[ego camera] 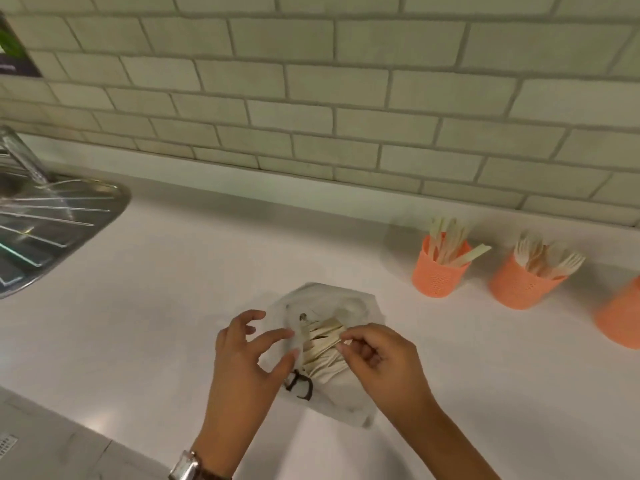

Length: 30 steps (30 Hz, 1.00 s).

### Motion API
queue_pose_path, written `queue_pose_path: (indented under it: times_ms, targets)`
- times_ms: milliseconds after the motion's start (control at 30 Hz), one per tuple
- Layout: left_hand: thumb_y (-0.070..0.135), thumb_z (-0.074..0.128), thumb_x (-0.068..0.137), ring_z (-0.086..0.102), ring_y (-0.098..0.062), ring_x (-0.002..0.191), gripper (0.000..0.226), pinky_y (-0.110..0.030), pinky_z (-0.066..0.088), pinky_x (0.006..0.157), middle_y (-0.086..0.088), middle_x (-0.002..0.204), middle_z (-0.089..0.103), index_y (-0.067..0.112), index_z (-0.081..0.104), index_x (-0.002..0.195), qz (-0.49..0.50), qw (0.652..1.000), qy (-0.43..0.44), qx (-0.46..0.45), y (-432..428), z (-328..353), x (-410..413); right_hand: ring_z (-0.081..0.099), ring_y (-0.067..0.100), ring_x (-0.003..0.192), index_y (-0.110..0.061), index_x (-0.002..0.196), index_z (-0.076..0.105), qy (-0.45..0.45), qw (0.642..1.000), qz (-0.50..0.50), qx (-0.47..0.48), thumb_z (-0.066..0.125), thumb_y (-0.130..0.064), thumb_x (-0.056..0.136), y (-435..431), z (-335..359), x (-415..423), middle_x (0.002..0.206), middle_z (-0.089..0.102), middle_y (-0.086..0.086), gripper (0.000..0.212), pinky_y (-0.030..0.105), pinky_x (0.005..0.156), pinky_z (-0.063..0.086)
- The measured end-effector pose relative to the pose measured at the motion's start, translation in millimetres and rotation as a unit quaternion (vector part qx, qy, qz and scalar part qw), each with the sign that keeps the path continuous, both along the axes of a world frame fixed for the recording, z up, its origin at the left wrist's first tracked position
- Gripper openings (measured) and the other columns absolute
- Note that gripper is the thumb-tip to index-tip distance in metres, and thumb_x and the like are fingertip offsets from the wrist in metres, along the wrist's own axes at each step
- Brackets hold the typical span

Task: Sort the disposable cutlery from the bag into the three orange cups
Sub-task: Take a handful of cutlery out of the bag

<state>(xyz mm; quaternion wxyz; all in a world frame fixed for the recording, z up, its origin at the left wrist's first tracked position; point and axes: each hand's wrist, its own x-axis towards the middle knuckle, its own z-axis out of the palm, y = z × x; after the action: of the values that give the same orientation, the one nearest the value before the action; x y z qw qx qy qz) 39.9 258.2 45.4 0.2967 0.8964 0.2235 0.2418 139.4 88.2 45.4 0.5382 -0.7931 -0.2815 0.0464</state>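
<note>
Looking down, the head view shows a pale plastic bag (346,299) lying open on the white counter (156,299), close to the person, with a bundle of pale cutlery (320,346) inside it. The left hand (249,355) is at the bag's left rim, its grip wide: the fingers are spread and curved and the thumb tip touches the plastic. The right hand (381,358) reaches in from the other side with a narrow grip, thumb and forefinger pinching the ends of pieces in the bundle.

Well to the right, near the tiled wall (311,98), three orange cups stand in a row. The left cup (438,275) holds flat, pale pieces and the middle cup (519,287) holds forks. The right cup (620,320) is cut off by the frame edge, its contents out of sight.

A steel sink (52,220) sits at the far left. A watch (187,465) is on the left wrist.
</note>
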Motion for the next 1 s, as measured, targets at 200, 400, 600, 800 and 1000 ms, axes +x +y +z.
queue_pose_path:
  times_ms: [200,400,600,800,1000]
  targets:
    - [0.037,0.083,0.061,0.047,-0.013,0.093,0.048,-0.009,0.035,0.074,0.009,0.129,0.034,0.042,0.064,0.105,0.009,0.997,0.022,-0.07,-2.6,-8.7,11.9,0.062,0.011,0.091,-0.013,0.102,0.069,0.016,0.978,0.132,-0.159,0.06,-0.006,0.085,24.0,-9.7,6.8,0.096,0.06,-0.007,0.02,0.016,0.082,0.051]
    - [0.002,0.059,0.076,0.051,0.002,0.067,0.051,-0.002,0.041,0.058,0.008,0.133,0.036,0.029,0.059,0.12,-0.027,0.987,0.105,-0.12,5.1,-0.2,19.6,0.048,0.016,0.125,-0.027,0.146,0.025,-0.047,0.911,0.138,-0.385,0.065,-0.006,0.077,11.7,5.9,33.5,0.148,0.036,-0.004,0.083,0.022,0.097,0.042]
    - [0.006,0.063,0.075,0.054,-0.007,0.057,0.058,-0.011,0.039,0.048,0.014,0.13,0.025,0.032,0.05,0.124,-0.016,0.99,0.104,-0.092,3.6,20.8,1.7,0.046,0.015,0.124,-0.034,0.148,0.005,-0.07,0.899,0.142,-0.408,0.08,-0.015,0.065,7.3,40.1,48.3,0.143,0.038,-0.005,0.113,0.03,0.09,0.05]
    - [0.009,0.061,0.076,0.056,-0.007,0.063,0.061,-0.011,0.041,0.05,0.012,0.136,0.022,0.034,0.043,0.129,-0.03,0.987,0.115,-0.111,-0.2,23.2,-3.1,0.058,0.008,0.087,-0.026,0.137,0.046,-0.047,0.92,0.13,-0.367,0.074,-0.006,0.07,1.5,37.7,58.5,0.122,0.058,-0.007,0.075,0.02,0.078,0.047]
    - [0.008,0.06,0.077,0.058,-0.007,0.076,0.066,-0.013,0.047,0.057,0.013,0.136,0.023,0.034,0.039,0.133,-0.039,0.985,0.096,-0.137,-11.0,23.6,-2.9,0.059,0.012,0.084,-0.02,0.13,0.054,-0.092,0.931,0.13,-0.328,0.056,0.0,0.079,0.1,35.3,47.0,0.114,0.063,-0.003,0.055,0.013,0.072,0.045]
